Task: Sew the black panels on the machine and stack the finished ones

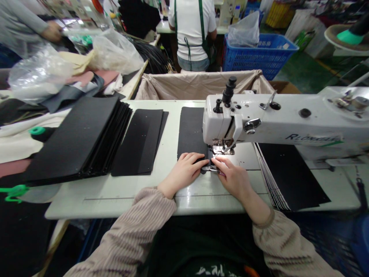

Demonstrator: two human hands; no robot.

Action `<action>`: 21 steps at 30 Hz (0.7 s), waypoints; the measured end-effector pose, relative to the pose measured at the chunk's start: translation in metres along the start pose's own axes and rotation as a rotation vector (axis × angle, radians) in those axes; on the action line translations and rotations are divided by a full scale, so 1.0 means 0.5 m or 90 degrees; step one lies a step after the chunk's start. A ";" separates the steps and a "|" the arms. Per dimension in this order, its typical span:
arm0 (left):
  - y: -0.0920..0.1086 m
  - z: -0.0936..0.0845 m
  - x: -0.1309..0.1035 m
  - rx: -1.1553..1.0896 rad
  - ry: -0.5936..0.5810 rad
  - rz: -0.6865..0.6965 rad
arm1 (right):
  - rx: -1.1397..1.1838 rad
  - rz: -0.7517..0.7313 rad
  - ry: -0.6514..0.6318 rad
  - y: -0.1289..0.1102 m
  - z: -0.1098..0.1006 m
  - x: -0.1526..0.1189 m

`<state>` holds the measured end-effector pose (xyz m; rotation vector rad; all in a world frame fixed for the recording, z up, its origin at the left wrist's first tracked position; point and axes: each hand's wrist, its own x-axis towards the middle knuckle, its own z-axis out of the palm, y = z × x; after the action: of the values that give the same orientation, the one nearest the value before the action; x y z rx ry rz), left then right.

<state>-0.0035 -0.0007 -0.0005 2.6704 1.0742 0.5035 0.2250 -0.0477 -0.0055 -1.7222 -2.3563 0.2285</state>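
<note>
A black panel (191,129) lies on the sewing table, its right edge by the needle area of the white sewing machine (221,119). My left hand (187,167) rests flat on the panel's near end, fingers stretched toward the presser foot (223,149). Just right of it, my right hand (235,177) is closed around what look like small thread snips (212,168), their metal part pointing left under the fingers. My right fingertips touch the panel's near right edge. The handle is mostly hidden in the palm.
A thick stack of black panels (77,130) and a few more panels (137,140) lie left. Pale-edged black pieces (288,173) lie under the machine arm at right. Behind the table are a cloth-lined bin (184,86), a blue crate (256,57) and co-workers.
</note>
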 end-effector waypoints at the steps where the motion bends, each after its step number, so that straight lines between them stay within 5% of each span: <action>1: 0.000 0.000 0.000 -0.001 0.001 -0.003 | 0.000 0.000 0.000 0.000 0.000 0.000; 21: -0.022 0.020 0.027 0.004 -0.003 -0.079 | 0.016 -0.006 0.010 0.005 0.005 -0.001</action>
<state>0.0027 0.0160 -0.0103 2.5873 1.2331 0.4711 0.2268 -0.0473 -0.0088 -1.6949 -2.3395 0.2404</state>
